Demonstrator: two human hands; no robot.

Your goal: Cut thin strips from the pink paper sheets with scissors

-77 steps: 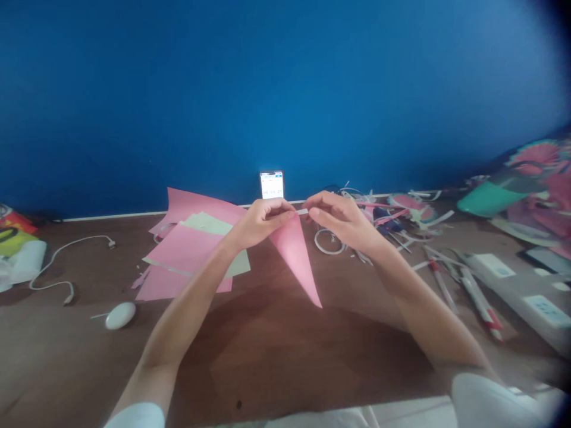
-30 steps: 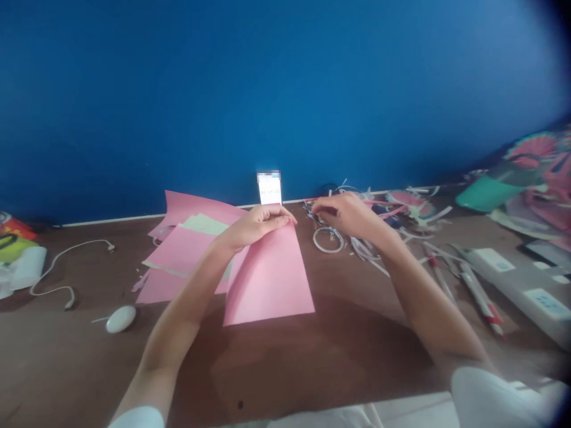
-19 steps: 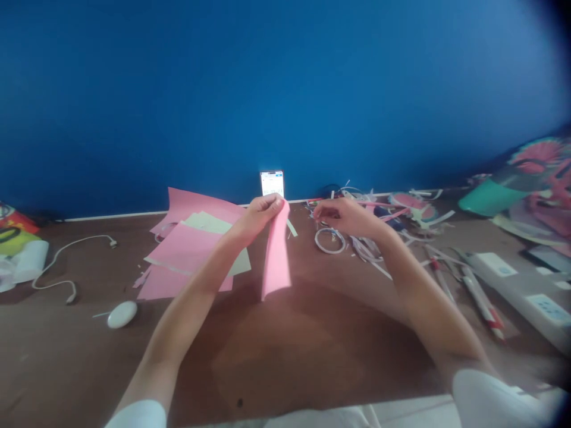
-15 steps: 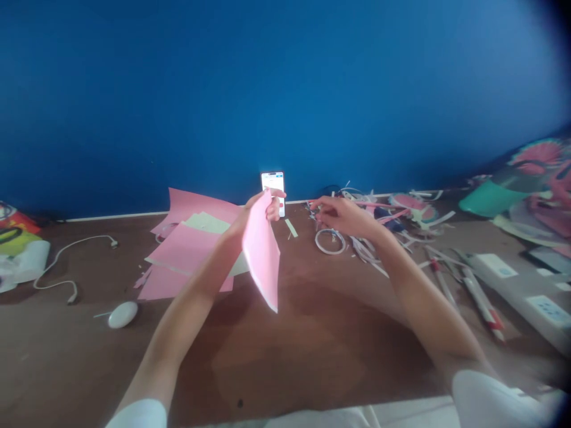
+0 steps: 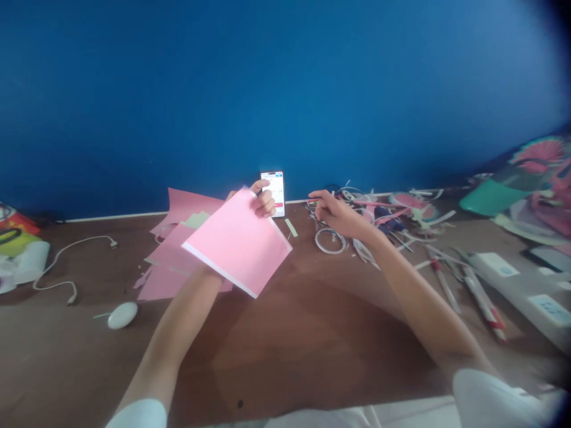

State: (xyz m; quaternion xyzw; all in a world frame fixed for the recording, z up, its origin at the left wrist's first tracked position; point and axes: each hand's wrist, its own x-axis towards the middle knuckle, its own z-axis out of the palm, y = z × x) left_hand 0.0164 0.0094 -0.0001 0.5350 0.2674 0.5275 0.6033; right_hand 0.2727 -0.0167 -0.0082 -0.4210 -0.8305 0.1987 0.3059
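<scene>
My left hand [image 5: 264,202] grips a pink sheet of paper [image 5: 238,241] by its upper edge, fingers curled over the front. The sheet has a pale border strip and hangs tilted above the table, its face turned towards me. Part of the left wrist is hidden behind it. My right hand [image 5: 332,214] hovers beside a tangle of paper strips, index finger stretched out to the left and the other fingers partly bent; nothing shows clearly in it. Below that hand lies a white ring-shaped coil [image 5: 330,241]. A lit phone [image 5: 279,202] leans on the wall behind the left hand.
More pink sheets [image 5: 167,282] lie at the left, near a white mouse-like object [image 5: 122,315] and a white cable [image 5: 56,258]. Cut strips [image 5: 368,252], a red-and-white pen-like tool [image 5: 484,303] and a power strip [image 5: 548,309] occupy the right. A blue wall [image 5: 285,89] bounds the table.
My left hand has turned the pink sheet from nearly edge-on to face me, swinging it left. The right hand has shifted slightly, its index finger now more plainly stretched out.
</scene>
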